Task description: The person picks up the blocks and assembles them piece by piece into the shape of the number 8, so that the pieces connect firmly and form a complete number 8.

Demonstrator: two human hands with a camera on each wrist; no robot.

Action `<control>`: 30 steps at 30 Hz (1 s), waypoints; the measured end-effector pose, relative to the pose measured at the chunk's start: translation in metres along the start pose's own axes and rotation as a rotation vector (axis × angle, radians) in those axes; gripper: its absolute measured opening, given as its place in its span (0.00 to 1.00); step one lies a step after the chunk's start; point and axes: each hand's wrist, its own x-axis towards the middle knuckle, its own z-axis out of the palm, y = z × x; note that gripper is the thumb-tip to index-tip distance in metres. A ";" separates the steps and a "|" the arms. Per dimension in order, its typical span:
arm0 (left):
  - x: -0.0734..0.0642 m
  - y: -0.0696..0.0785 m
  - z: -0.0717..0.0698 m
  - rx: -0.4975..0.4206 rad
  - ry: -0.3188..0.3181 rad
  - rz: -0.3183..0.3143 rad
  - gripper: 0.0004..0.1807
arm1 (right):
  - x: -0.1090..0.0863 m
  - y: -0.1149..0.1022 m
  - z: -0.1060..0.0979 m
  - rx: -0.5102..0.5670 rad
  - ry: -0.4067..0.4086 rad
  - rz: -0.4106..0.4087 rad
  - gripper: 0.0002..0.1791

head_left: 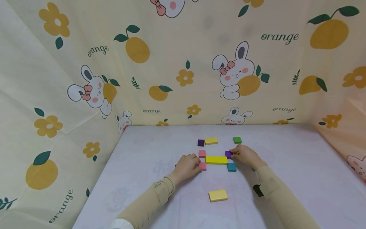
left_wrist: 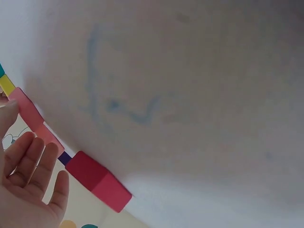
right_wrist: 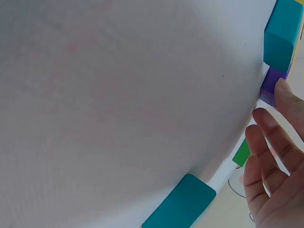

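My left hand (head_left: 187, 167) is at the left ends of two pink blocks. Its thumb touches the nearer pink block (head_left: 203, 166), while its other fingers are loosely spread beside the farther pink block (head_left: 202, 154). A long yellow block (head_left: 216, 160) lies flat between the pink blocks and the right-hand pair. There, my right hand (head_left: 246, 156) touches a purple block (head_left: 228, 154) with its thumb, seen in the right wrist view with the fingers apart and relaxed. In front of the purple block sits a teal block (head_left: 232, 167).
Farther back are a dark purple block (head_left: 201, 142), a pale yellow block (head_left: 211, 141) and a green block (head_left: 237, 140). Another pale yellow block (head_left: 218, 195) lies nearer me. A red block (left_wrist: 97, 180) is beside my left hand; another teal block (right_wrist: 180, 202) lies by my right.
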 end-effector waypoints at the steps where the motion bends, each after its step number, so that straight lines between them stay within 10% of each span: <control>1: 0.000 0.000 0.000 0.002 0.005 0.002 0.16 | 0.000 0.000 0.000 0.001 0.002 0.002 0.19; 30: -0.048 -0.045 -0.020 -0.053 0.115 -0.071 0.14 | 0.004 0.003 0.000 0.004 -0.008 -0.002 0.19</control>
